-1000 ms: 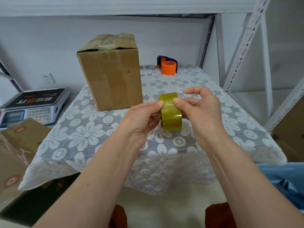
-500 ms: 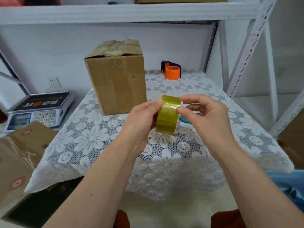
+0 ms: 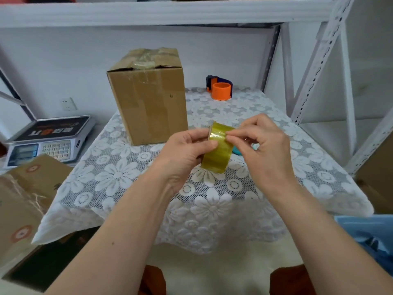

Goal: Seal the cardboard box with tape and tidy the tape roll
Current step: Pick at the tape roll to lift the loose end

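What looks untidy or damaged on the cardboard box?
The top of the cardboard box looks odd: its flaps bulge unevenly, and crumpled tape sits bunched at the front edge instead of lying flat.

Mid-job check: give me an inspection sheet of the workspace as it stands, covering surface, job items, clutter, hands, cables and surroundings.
Surface: table under a white floral lace cloth.
Job's things: cardboard box upright at the back left, top flaps closed with crumpled tape on them; yellowish tape roll held above the table.
Clutter: orange tape dispenser at the back; a teal object mostly hidden behind the roll.
Hands: left hand grips the roll; right hand fingers pinch at the roll's upper face.
Cables: nothing seen.
Surroundings: weighing scale and flattened cartons to the left, white metal shelving behind and right, blue bin at the lower right.
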The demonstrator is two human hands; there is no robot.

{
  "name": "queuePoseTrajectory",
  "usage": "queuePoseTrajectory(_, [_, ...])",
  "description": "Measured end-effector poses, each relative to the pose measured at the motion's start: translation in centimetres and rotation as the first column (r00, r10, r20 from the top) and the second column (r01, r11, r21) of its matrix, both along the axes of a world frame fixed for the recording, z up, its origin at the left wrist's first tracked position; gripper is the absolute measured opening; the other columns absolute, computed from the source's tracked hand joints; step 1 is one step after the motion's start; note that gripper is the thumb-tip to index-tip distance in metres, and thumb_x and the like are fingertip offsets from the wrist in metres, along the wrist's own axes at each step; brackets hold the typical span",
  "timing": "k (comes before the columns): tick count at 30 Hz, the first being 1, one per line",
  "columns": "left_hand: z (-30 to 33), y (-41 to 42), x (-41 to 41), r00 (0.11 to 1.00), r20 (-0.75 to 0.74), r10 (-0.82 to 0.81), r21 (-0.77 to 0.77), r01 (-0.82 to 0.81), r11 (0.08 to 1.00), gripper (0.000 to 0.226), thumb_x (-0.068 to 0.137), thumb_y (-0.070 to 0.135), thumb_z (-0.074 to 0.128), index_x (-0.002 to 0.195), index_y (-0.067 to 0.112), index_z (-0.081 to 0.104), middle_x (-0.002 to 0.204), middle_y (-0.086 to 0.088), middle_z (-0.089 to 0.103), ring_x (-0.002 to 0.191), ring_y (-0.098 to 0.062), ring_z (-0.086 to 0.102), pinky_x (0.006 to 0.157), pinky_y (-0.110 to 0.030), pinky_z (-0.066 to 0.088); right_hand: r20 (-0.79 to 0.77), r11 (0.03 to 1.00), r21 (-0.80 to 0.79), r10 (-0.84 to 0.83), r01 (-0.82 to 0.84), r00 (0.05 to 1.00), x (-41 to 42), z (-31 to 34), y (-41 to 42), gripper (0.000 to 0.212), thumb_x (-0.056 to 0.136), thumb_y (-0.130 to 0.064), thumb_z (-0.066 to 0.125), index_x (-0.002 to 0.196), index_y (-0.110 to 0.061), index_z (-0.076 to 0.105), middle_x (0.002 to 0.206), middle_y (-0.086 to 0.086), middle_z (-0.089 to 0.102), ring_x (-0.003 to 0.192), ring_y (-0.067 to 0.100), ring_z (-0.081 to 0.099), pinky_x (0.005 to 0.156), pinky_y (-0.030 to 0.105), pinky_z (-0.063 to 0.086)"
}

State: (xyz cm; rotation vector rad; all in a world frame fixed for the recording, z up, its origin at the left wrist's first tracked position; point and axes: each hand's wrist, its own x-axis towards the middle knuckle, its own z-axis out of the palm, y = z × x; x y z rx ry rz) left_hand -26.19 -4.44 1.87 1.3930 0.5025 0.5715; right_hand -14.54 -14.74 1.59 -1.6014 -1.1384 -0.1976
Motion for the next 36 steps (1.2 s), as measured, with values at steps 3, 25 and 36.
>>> queuePoseTrajectory(3, [0.0,-0.3,0.3,1.0,-0.009,0.027,0.022,-0.027,0.999,0.027,0.079,0.005,0.07,0.106,0.009,0.071,0.101,-0.011,0.075,0.097,-0.026,0.067,0.098,-0.046,0.046,0.062,1.0,-0.01,-0.028,0.029,0.998,0.1,-0.1,0.1,0.003,0.083,-0.01,0.068,0.08,-0.01,0.069,0.086,-0.002,0.056,0.079,0.01,0.055,0.071,0.016,0.044])
queuePoseTrajectory(25, [-0.5,-1.1,0.1,0.992,0.09,0.093,-0.011,-0.092,0.996,0.036,0.078,-0.003,0.069,0.114,0.002,0.067,0.108,-0.02,0.071,0.102,-0.034,0.067,0.093,-0.048,0.053,-0.307,0.998,0.063,0.041,-0.023,0.951,-0.8,0.1,0.3,0.022,0.078,-0.013,0.074,0.068,-0.031,0.067,0.09,-0.009,0.058,0.079,0.003,0.056,0.069,0.01,0.043])
queuePoseTrajectory(36, [-0.5,-0.7,0.6,0.993,0.112,0.043,-0.034,-0.04,0.999,0.041,0.071,0.004,0.072,0.112,0.003,0.068,0.103,-0.015,0.073,0.093,-0.023,0.069,0.092,-0.044,0.054,-0.234,0.992,0.036,0.123,-0.118,0.964,-0.1,0.6,0.2,0.017,0.079,-0.013,0.072,0.077,-0.029,0.066,0.09,-0.008,0.06,0.082,0.009,0.057,0.075,0.02,0.048])
